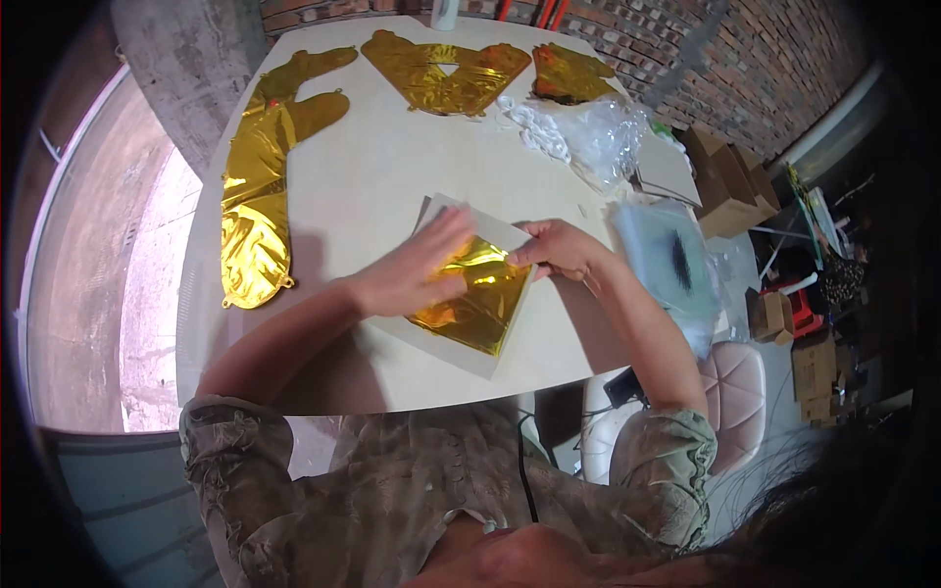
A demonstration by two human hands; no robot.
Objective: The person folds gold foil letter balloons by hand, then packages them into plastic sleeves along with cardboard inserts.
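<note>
A folded gold foil balloon (480, 304) lies on the table in front of me, against a flat, pale grey sheet or sleeve (477, 359); which of the two I cannot tell. My left hand (417, 267) rests over the foil's left part with its fingers stretched out, slightly smeared by motion. At the upper right edge, my right hand (561, 247) pinches the grey sheet or sleeve between thumb and fingers. The left hand hides part of the foil and of the sheet's upper left side.
Flat gold foil balloons lie along the table's left side (257, 186), far edge (446, 76) and far right (570, 73). Crumpled clear plastic (608, 137) and a stack of clear bags (667, 260) sit at the right. Cardboard boxes (730, 186) and a padded chair (735, 402) stand beyond.
</note>
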